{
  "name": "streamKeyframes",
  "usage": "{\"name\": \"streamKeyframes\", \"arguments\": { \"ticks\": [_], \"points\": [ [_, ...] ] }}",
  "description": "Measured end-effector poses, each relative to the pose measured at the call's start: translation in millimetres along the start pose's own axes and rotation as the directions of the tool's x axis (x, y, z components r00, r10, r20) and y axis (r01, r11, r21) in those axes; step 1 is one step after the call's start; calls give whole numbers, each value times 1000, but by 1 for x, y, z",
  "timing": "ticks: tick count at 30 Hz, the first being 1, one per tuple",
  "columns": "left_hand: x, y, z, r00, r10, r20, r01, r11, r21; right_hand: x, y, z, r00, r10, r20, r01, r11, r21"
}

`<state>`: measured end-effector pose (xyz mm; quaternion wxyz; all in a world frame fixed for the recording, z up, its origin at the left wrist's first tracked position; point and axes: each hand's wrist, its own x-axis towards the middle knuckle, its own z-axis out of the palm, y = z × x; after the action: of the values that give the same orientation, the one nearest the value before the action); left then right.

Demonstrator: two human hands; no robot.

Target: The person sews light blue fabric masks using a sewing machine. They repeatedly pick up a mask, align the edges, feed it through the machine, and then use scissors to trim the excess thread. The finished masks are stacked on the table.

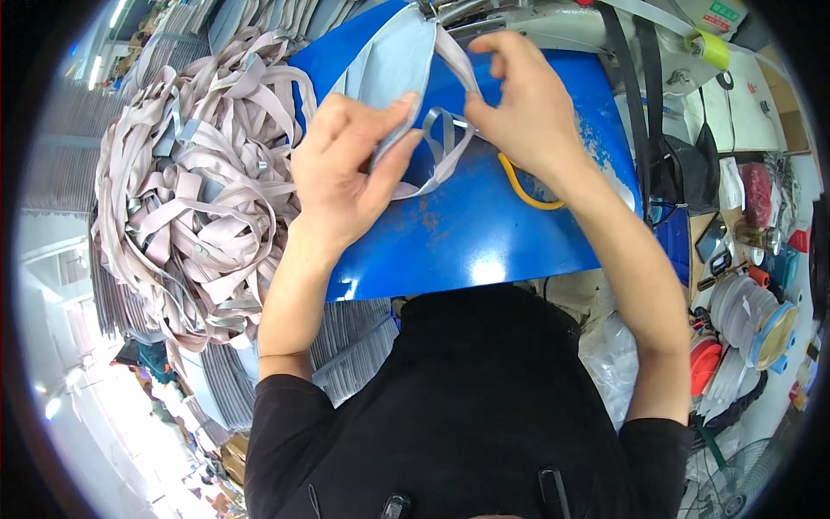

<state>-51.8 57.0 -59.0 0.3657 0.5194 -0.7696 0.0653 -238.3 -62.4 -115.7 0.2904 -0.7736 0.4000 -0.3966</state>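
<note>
A flat light grey-blue fabric piece hangs down from the metal sewing-machine part at the top of the blue table. My left hand pinches the lower edge of this fabric between thumb and fingers. A pale pinkish-grey strap loops from the fabric past my right thumb and back under the left hand. My right hand has its thumb and index finger apart beside the strap. Yellow-handled scissors appear tucked under its lower fingers; most of the tool is hidden.
A big tangled heap of pale straps lies left of the blue table, with stacked grey sheets around it. Dark straps and a yellow-green tape roll hang at right. Tools and reels crowd the far right.
</note>
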Motion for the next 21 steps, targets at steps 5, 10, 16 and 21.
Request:
{"name": "streamKeyframes", "arguments": {
  "ticks": [5,10,16,21],
  "points": [
    [-2,6,15,959,167,229,-198,972,124,-38,9,5,976,176,131,-213,902,374],
    [6,13,24,932,232,279,-279,950,142,-55,-3,6,897,345,276,-431,545,719],
    [23,-3,25,933,237,270,-283,948,146,-38,8,20,916,258,306,-397,485,779],
    [37,-26,30,935,235,267,-285,944,169,-10,2,29,884,322,338,-448,380,810]
  ]
}}
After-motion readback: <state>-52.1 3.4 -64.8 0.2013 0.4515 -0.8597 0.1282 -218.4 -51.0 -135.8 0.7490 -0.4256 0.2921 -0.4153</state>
